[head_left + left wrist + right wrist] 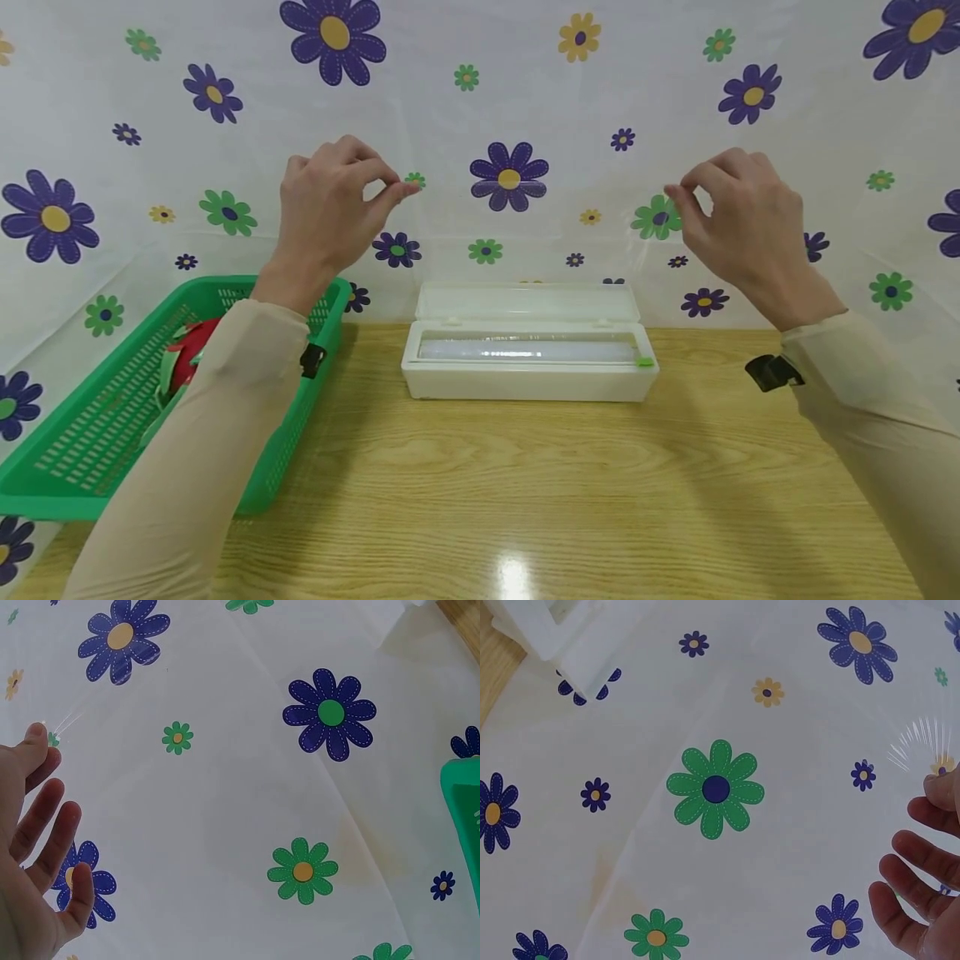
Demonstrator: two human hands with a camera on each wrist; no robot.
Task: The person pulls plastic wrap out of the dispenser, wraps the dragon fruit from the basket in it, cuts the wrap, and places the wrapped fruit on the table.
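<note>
Both hands are raised in front of the flowered backdrop, well apart. My left hand (326, 196) pinches a corner of clear cling film (69, 722) between thumb and forefinger, its other fingers loosely spread in the left wrist view. At the right, my right hand (742, 212) pinches the film's other side, where fine creases fan out from the fingertips. The sheet between the hands is nearly invisible. Below and between them, a white cling film dispenser box (525, 383) stands with its lid (525, 302) tipped back, a film roll (525, 350) inside.
A green plastic basket (285, 450) stands on the left beneath the left forearm, with a red and green item (191, 346) in it, partly hidden by the sleeve. A bright green tab (644, 362) sits at the box's right end. The wooden table (510, 467) reaches back to the backdrop.
</note>
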